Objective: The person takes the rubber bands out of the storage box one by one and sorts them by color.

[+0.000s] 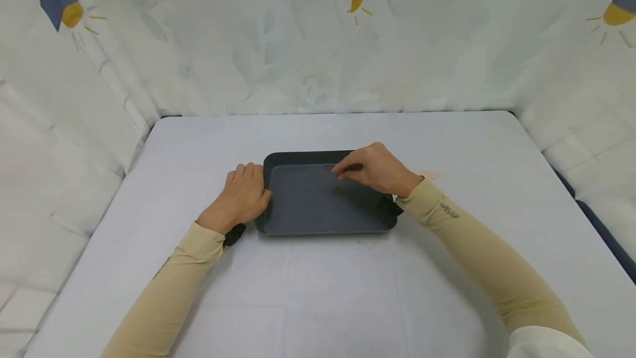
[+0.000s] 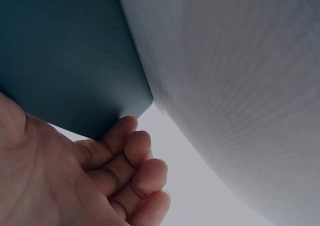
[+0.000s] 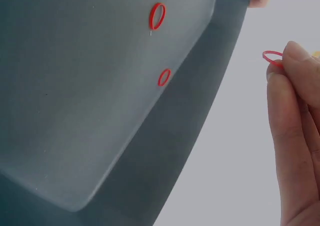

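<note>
A dark grey tray (image 1: 325, 203) lies on the table. At its left side my left hand (image 1: 245, 192) grips the rim; the left wrist view shows its fingers (image 2: 120, 136) curled at a corner of the tray (image 2: 65, 56). Above the tray, my right hand (image 1: 375, 169) pinches a thin red ring (image 3: 272, 52) between thumb and fingers, as the right wrist view shows. Two other red rings lie inside the tray, a larger one (image 3: 151, 20) and a smaller one (image 3: 160, 78) near the wall.
Some pale pinkish rings (image 1: 429, 175) lie on the white table (image 1: 318, 291) just right of the tray, partly behind my right wrist. A patterned light curtain (image 1: 298, 43) hangs behind the table and along its sides.
</note>
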Demonstrator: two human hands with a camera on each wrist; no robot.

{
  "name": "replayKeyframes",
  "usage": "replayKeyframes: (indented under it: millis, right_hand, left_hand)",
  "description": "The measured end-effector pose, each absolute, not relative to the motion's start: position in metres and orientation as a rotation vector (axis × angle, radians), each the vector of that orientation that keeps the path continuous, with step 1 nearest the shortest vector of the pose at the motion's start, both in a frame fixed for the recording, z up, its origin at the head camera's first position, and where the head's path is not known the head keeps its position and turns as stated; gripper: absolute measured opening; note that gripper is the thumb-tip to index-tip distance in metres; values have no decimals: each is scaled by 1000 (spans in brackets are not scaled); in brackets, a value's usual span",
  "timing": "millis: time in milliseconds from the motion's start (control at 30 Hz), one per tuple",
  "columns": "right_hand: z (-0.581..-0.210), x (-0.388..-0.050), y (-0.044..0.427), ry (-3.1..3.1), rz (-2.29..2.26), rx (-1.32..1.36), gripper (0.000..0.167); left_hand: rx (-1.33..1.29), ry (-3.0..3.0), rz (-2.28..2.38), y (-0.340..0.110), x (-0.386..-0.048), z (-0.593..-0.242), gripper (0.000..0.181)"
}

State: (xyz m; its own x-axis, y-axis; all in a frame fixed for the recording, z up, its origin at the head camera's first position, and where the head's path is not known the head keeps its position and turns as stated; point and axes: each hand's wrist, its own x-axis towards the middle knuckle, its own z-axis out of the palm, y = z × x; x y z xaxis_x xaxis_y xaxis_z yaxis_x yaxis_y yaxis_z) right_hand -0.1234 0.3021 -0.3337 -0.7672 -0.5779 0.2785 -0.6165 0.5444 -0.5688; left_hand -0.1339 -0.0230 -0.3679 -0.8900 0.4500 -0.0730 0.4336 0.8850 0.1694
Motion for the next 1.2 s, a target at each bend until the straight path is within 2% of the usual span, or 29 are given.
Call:
replayKeyframes:
  millis: [467,733,1200]
  right_hand:
    - [-333,-112,320,-2606,1238,1002,24]
    - [-332,-104,330,-2586,1557,793,22]
    - [-331,-93,343,-2505,1765,598,18]
  left_hand:
    - [679,2939,244,-24,-134,-366,24]
    - [681,2935,255,-23,-134,-366,24]
    - [667,2928,244,-22,-135,-368,28]
